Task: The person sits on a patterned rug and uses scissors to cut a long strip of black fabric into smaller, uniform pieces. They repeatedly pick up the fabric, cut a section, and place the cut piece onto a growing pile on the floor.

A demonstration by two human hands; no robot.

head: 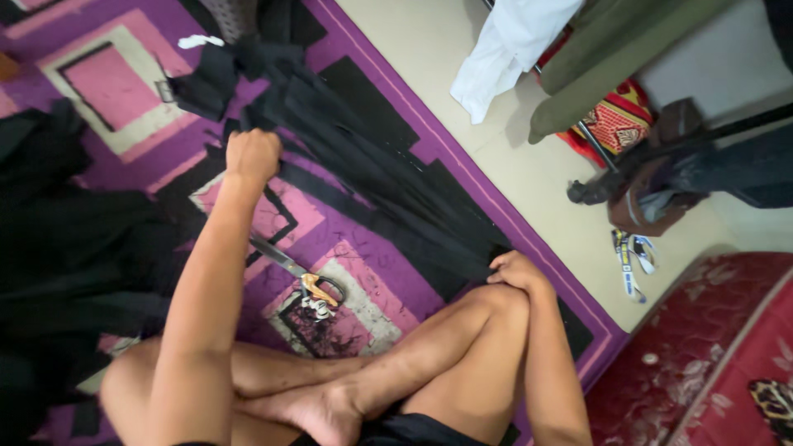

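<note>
Across the purple patterned rug [388, 272], a bundle of long black fabric strips [372, 177] is being stretched from about eleven o'clock toward four o'clock, just ahead of crossed bare legs. The far end is being gripped by the left hand [252, 154], closed into a tight fist around the gathered cloth; the near end is being pinned near the raised knee by the right hand [516, 270], its fingers curled down over the strips, though how firmly they are being pinched cannot be told. Orange-handled scissors [299, 277] are lying on the rug between the forearm and the shin, at about six o'clock from the fist. The strips are probably at risk of slipping out of alignment if tension at either end is being lost, and the scissors' blades, lying just beside the bare legs, could be knocked against by a shifted leg. Black cloth heaped at nine o'clock [66, 248] is merging into one dark mass, so separate pieces are hard to make out. Hanging garments at one o'clock [570, 49] and a red floral mattress at four o'clock [710, 355] are being cut off by the frame.
</note>
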